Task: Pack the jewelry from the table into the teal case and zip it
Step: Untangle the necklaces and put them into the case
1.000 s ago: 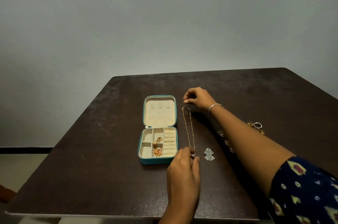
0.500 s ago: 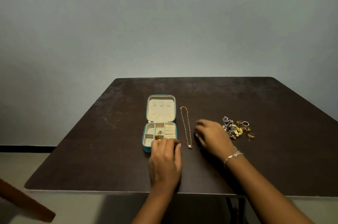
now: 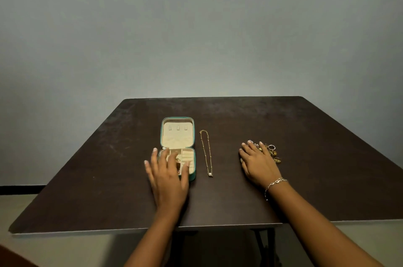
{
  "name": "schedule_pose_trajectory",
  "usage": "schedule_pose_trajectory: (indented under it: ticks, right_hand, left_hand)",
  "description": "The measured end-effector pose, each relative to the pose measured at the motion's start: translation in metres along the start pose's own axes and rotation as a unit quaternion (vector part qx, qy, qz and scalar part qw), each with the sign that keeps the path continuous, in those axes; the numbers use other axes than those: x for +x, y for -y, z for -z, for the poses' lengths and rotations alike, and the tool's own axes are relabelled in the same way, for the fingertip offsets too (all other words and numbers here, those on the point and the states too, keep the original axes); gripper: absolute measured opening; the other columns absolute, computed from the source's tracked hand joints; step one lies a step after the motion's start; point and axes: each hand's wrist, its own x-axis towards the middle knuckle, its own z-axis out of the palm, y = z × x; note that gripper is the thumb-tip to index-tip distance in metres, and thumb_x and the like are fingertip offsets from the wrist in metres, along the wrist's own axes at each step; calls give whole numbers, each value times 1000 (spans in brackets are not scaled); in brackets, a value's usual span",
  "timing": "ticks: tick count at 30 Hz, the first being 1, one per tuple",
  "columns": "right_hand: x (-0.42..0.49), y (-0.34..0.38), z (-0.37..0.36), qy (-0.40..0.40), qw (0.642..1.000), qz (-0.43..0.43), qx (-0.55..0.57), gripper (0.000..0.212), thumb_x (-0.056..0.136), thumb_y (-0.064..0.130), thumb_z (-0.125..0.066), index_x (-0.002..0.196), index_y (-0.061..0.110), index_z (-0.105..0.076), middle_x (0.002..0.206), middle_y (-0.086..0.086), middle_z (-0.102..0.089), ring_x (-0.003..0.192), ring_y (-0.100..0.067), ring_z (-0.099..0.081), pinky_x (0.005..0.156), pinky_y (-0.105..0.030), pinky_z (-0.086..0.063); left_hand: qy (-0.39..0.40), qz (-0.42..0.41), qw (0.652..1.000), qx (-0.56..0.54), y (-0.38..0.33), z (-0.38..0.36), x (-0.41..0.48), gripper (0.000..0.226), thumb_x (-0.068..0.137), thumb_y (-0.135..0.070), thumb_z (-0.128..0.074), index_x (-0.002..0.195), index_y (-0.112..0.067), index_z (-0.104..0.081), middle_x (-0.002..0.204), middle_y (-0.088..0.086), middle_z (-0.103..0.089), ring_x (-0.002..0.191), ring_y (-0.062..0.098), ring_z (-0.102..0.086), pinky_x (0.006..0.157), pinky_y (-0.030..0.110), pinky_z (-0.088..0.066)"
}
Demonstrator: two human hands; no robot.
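The teal case (image 3: 177,134) lies open on the dark table (image 3: 109,179), its cream lid flat at the back and its compartment tray in front with some gold pieces inside. My left hand (image 3: 166,176) hovers over the tray's near left part with fingers spread, blurred, holding nothing. A gold chain necklace (image 3: 206,152) with a pearl end lies straight just right of the case. Farther right a small heap of rings and earrings (image 3: 271,152) sits on the table. My right hand (image 3: 258,163) lies flat with its fingertips touching the heap's left side, hiding part of it.
The table's near edge (image 3: 130,230) runs across the lower view, with metal legs (image 3: 265,247) below it. A plain grey wall stands behind. A silver bracelet (image 3: 273,185) is on my right wrist.
My left hand has let go of the necklace's pearl end and moved left over the case, fingers now spread. My right hand came back from the necklace's far end to the jewelry heap.
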Motion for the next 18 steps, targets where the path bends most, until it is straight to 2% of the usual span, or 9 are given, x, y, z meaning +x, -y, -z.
schedule_pose_trajectory:
  ticks: [2,4,6,8,11,14,16,18]
  right_hand:
    - [-1,-11,-1,-16,1000,-17,10,38,76,27,-40,93,13,-72,106,-4,-70,105,-21,-64,89,-44,-49]
    - [-3,-21,-4,-18,999,-15,31,39,87,22,-39,118,11,-61,130,-6,-56,126,-23,-47,106,-45,-32]
    - [-3,-34,-6,-9,999,-13,34,42,96,23,-33,135,13,-42,147,-4,-37,139,-19,-26,114,-40,-13]
    - [-3,-45,-9,-15,999,-27,26,43,98,26,-30,139,15,-35,150,-1,-29,141,-16,-18,115,-37,-8]
    - [-3,-54,-5,3,999,-43,14,44,99,29,-25,141,19,-30,152,2,-25,142,-14,-14,115,-35,-6]
    - [-2,-47,2,-1,997,-49,65,45,99,32,-28,142,19,-28,152,1,-25,142,-14,-13,115,-35,-5]
    - [4,-30,12,-41,991,-42,121,43,98,30,-34,139,18,-35,148,-2,-33,140,-17,-21,113,-35,-16]
    - [14,-4,26,-80,979,-12,185,38,95,26,-42,131,15,-46,138,-5,-45,129,-22,-37,103,-35,-32]
  left_hand:
    - [-2,63,997,-51,5,2,3,58,83,-45,-30,109,-4,-61,123,18,-57,129,37,-36,108,54,-18]
    - [2,101,990,-96,11,5,5,60,84,-44,-28,113,-2,-59,128,19,-53,132,36,-33,109,49,-19]
    - [12,138,979,-151,17,8,9,45,92,-32,-37,116,-1,-57,132,19,-49,133,33,-31,108,44,-25]
    - [18,175,963,-201,22,10,12,29,95,-15,-44,118,-2,-56,132,16,-49,127,29,-40,102,37,-33]
    - [20,201,949,-243,20,13,14,26,94,-6,-42,116,-5,-57,122,12,-55,107,21,-52,85,27,-38]
    - [30,205,942,-265,17,13,14,27,94,-4,-39,113,-9,-58,117,10,-60,100,19,-54,79,25,-38]
    - [36,204,940,-271,17,12,13,28,94,-4,-39,114,-12,-58,115,9,-62,98,19,-55,76,24,-38]
    - [45,205,942,-263,19,13,14,30,93,-4,-41,116,-14,-57,116,7,-62,96,15,-55,74,23,-38]
